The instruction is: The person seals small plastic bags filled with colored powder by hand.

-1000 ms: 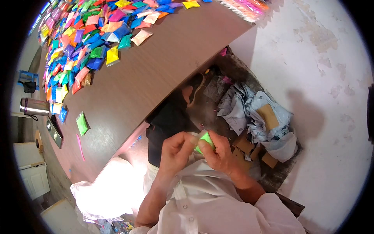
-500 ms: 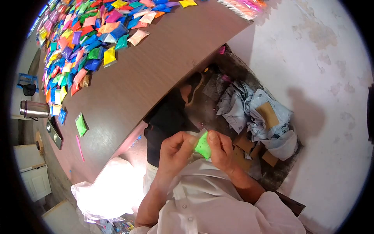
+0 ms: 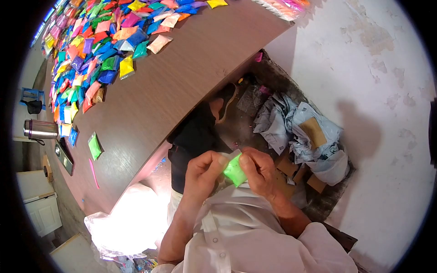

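Observation:
A small clear packet of bright green material (image 3: 234, 172) is held in front of my shirt, between both hands. My left hand (image 3: 203, 174) pinches its left edge near the top with thumb and finger. On the other side, my right hand (image 3: 258, 171) grips the packet's upper right edge, thumb against it. A second green packet (image 3: 94, 146) lies alone on the brown table (image 3: 150, 98), with a thin pink stick (image 3: 94, 173) just below it. Many colourful packets (image 3: 102, 41) are heaped at the table's far left.
A steel flask (image 3: 41, 129) and a dark phone-like object (image 3: 64, 156) are at the table's left edge. Crumpled grey plastic bags (image 3: 277, 123) and cardboard pieces (image 3: 312, 133) lie on the floor to the right. A bright plastic bag (image 3: 132, 223) is at lower left.
The green packet has turned between my hands, showing more of its face than a second ago. My right thumb and fingers have shifted along its upper right edge.

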A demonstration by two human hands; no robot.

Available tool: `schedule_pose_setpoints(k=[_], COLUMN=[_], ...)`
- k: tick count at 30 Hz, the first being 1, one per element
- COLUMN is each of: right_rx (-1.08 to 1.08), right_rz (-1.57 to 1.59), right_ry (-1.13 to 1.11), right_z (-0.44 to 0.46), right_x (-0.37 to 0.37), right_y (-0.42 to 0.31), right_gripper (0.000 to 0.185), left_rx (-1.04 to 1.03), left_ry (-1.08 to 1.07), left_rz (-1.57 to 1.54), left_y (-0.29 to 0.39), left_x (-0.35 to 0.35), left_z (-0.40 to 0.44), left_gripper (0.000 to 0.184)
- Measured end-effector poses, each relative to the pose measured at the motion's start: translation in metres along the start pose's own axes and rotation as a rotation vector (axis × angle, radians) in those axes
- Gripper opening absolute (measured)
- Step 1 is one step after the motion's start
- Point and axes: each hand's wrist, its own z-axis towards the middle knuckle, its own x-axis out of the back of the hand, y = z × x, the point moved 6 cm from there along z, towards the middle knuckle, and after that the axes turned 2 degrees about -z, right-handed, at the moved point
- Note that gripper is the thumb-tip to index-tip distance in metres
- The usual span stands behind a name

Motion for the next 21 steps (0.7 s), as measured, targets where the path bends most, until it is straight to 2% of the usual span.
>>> schedule_pose_setpoints(k=[3, 5, 6, 8, 11, 14, 19, 21], right_rx=[-0.012, -0.151, -0.149, -0.198, -0.234, -0.264, -0.271, -0.251], right_rz=[-0.013, 0.109, 0.11, 0.095, 0.066, 0.132, 0.107, 0.103], right_ry=[-0.033, 0.114, 0.112, 0.253, 0.211, 0.086, 0.109, 0.145], right_z=[0.0, -0.001, -0.001, -0.001, -0.001, 0.0, 0.002, 0.004], right_x=[-0.001, 0.0, -0.003, -0.001, 0.003, 0.006, 0.001, -0.001], right_y=[0.003, 0.009, 0.009, 0.014, 0.017, 0.028, 0.025, 0.022], right_gripper=[0.036, 0.036, 0.036, 0.037, 0.035, 0.033, 0.033, 0.033], left_rx=[0.033, 0.044, 0.066, 0.072, 0.044, 0.123, 0.32, 0.307], left_ry=[0.03, 0.066, 0.015, -0.043, -0.074, -0.052, -0.018, -0.007], left_rz=[-0.085, -0.154, -0.052, 0.107, 0.166, 0.024, -0.093, -0.082], left_y=[-0.004, -0.006, -0.008, -0.009, -0.008, -0.004, -0.016, -0.015], left_x=[-0.002, -0.004, -0.007, -0.013, -0.014, -0.016, -0.009, -0.009], left_z=[0.002, 0.001, -0.001, -0.003, -0.003, -0.006, -0.01, -0.01], left_gripper=[0.029, 0.029, 0.029, 0.03, 0.029, 0.029, 0.035, 0.036])
